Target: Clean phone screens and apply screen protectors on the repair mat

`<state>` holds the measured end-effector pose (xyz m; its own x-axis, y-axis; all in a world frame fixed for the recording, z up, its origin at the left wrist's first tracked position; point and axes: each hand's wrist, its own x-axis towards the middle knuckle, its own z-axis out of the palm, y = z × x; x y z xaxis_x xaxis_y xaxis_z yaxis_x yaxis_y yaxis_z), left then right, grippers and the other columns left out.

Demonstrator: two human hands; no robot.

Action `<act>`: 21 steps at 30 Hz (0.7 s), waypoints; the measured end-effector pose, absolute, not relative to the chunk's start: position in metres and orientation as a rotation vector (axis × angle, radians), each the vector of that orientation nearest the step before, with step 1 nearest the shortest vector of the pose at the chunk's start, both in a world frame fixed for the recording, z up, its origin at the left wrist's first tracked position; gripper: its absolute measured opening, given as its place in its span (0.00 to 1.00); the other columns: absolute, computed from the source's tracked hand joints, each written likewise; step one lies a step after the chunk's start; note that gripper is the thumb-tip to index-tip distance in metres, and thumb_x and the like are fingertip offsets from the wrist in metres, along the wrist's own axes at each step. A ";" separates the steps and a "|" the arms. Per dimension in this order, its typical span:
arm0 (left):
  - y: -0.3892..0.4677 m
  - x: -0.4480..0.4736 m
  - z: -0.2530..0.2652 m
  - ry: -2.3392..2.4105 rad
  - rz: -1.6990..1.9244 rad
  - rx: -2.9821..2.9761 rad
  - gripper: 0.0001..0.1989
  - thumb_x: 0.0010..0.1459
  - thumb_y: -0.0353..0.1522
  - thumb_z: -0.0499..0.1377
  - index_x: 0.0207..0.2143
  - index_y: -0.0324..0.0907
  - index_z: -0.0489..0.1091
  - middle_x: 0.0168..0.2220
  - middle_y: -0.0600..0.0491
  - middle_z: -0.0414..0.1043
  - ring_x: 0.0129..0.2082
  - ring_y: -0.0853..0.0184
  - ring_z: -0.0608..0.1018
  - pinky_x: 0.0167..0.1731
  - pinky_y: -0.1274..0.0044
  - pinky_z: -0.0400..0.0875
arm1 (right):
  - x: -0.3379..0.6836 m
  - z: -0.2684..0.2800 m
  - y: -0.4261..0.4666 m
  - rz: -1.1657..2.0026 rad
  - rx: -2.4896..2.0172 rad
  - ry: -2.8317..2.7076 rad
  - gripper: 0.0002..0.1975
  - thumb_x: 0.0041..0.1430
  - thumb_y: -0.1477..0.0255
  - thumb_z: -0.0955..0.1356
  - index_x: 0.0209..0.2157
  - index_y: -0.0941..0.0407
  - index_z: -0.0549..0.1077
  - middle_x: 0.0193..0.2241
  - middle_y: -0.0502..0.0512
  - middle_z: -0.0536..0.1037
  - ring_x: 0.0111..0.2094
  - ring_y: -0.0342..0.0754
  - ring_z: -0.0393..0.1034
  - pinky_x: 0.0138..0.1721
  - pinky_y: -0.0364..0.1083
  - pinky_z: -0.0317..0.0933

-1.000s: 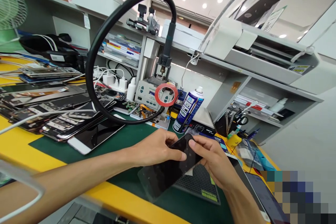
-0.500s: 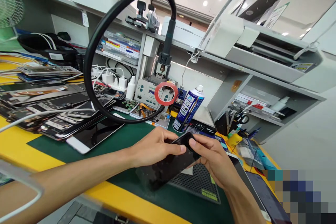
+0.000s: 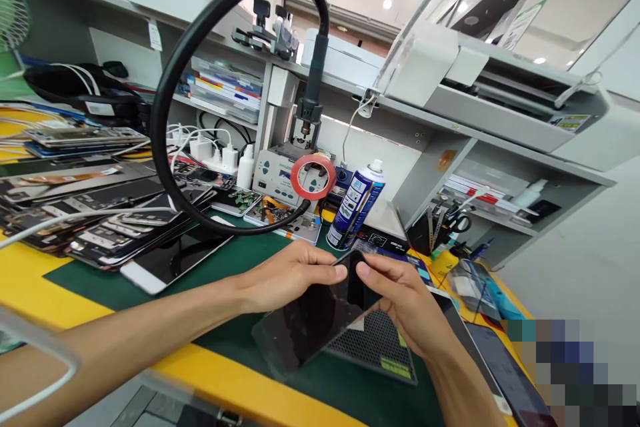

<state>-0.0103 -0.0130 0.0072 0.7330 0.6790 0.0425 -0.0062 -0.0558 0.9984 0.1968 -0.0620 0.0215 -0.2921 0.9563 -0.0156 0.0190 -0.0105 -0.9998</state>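
Observation:
Between my two hands is a black smartphone (image 3: 320, 317), tilted, its dark glossy screen facing up. My left hand (image 3: 293, 277) grips its upper left edge, thumb lying on the glass. My right hand (image 3: 407, 297) holds the upper right edge, its thumb pressed near the top end beside the left thumb. Fingers under the phone are partly hidden. A see-through border, like clear film, shows past the phone's lower left end. Below the phone lies a dark perforated pad (image 3: 385, 345) with yellow-green labels, on a green mat (image 3: 225, 340).
A blue-and-white spray can (image 3: 356, 205) stands behind my hands. Left of it, a thick black hose loops beside a red tape roll (image 3: 295, 177) and a control station (image 3: 267, 177). Stacked phone parts (image 3: 120, 230) and a white-edged tablet (image 3: 175, 257) lie left; more screens (image 3: 505, 367) lie right.
The view has shifted slightly. The phone's lower end has tilted a little, and the clear border there shows more plainly. Both thumbs stay on the glass near the top.

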 end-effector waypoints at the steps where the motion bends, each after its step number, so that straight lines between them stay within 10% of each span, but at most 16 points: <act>1: -0.013 -0.010 0.007 0.554 0.624 1.545 0.20 0.57 0.46 0.62 0.22 0.41 0.66 0.22 0.59 0.58 0.24 0.70 0.60 0.28 0.76 0.53 | 0.197 0.021 -0.062 1.424 -1.078 -1.430 0.16 0.60 0.59 0.72 0.43 0.56 0.81 0.29 0.53 0.77 0.29 0.48 0.73 0.27 0.45 0.69; 12: -0.015 -0.010 0.007 0.483 0.575 1.583 0.11 0.54 0.37 0.65 0.30 0.39 0.71 0.26 0.59 0.62 0.26 0.71 0.63 0.27 0.78 0.54 | 0.197 0.018 -0.060 1.348 -1.160 -1.433 0.20 0.58 0.55 0.72 0.42 0.58 0.81 0.26 0.53 0.76 0.25 0.48 0.72 0.27 0.50 0.74; 21: -0.007 -0.009 0.004 0.539 0.550 1.163 0.34 0.61 0.58 0.51 0.31 0.36 0.78 0.33 0.47 0.78 0.31 0.64 0.74 0.31 0.76 0.64 | 0.195 0.021 -0.062 1.388 -1.143 -1.335 0.20 0.54 0.56 0.75 0.37 0.59 0.81 0.26 0.55 0.77 0.25 0.48 0.72 0.24 0.47 0.72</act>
